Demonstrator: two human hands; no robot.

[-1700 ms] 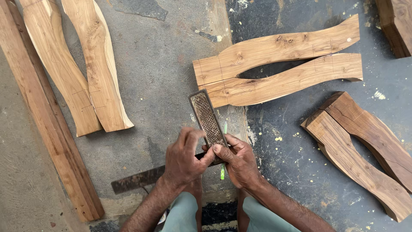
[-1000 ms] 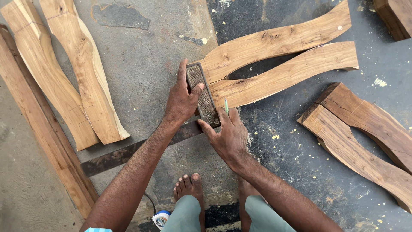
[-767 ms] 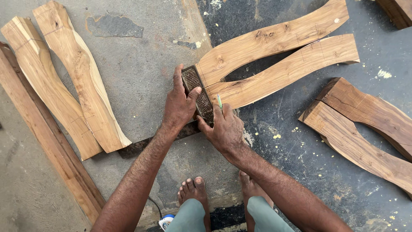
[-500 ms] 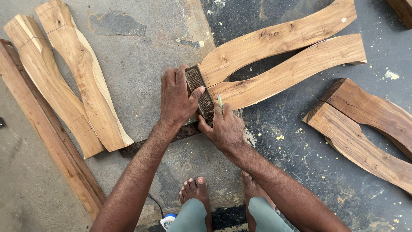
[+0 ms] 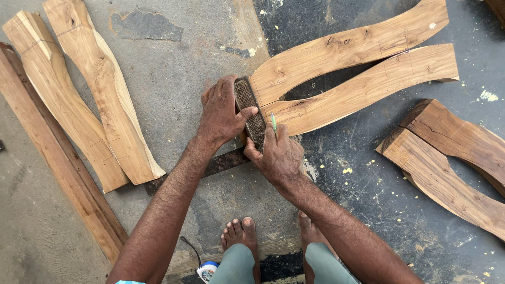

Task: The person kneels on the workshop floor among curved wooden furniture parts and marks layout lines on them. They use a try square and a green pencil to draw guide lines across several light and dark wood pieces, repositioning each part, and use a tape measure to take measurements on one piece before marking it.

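My left hand (image 5: 222,111) presses on the dark patterned stock of a try square (image 5: 248,109) set against the near ends of two curved wooden pieces, an upper one (image 5: 347,50) and a lower one (image 5: 368,87), lying side by side on the floor. The square's long dark metal blade (image 5: 184,173) runs out to the lower left under my left forearm. My right hand (image 5: 276,155) grips the lower end of the stock and holds a green pencil (image 5: 273,122) whose tip touches the lower wooden piece.
Two pale curved wooden pieces (image 5: 94,100) and a long straight plank (image 5: 58,163) lie at the left. Two darker curved pieces (image 5: 447,158) lie at the right. My bare feet (image 5: 239,236) are below, with a tape measure (image 5: 206,271) beside them.
The try square went from held near my knees to set against the ends of the two curved pieces. Both hands now hold it there, and the pencil tip has reached the wood.
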